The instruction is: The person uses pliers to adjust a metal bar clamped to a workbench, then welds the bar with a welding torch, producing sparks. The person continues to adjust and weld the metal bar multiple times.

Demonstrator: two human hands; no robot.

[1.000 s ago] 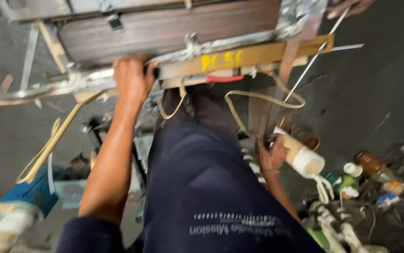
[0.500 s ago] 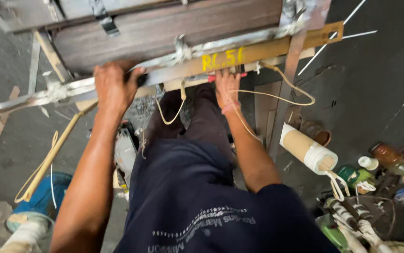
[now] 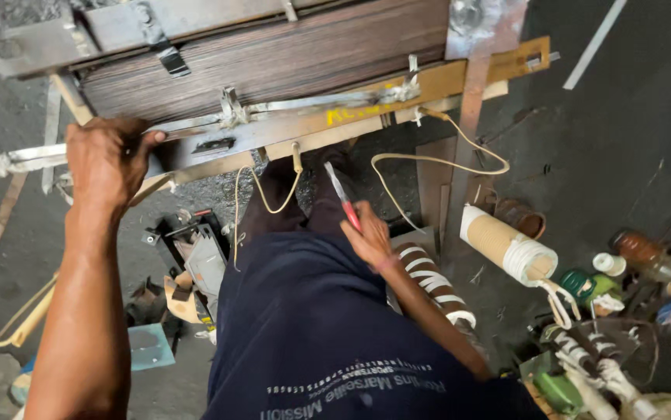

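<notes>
My left hand (image 3: 108, 162) grips the metal bar along the front edge of a wooden frame (image 3: 273, 62) that holds a dense sheet of dark threads. My right hand (image 3: 366, 236) is lower, near my lap, and holds a thin tool with a red handle (image 3: 343, 198) that points up toward the frame. A yellowish wooden beam (image 3: 429, 82) runs across the frame's front, with pale cords (image 3: 436, 159) hanging from it in loops. My dark blue clothing (image 3: 312, 334) fills the lower middle.
A large cone of pale yarn (image 3: 506, 247) lies to the right, beside wrapped bobbins (image 3: 432, 280), small bottles and a green container (image 3: 584, 286). A metal part (image 3: 195, 257) and a blue piece (image 3: 145, 346) sit on the floor at the left.
My right hand has left the beam and dropped toward my lap, now with the red-handled tool in it. The left hand still grips the frame's bar. The view has shifted left.
</notes>
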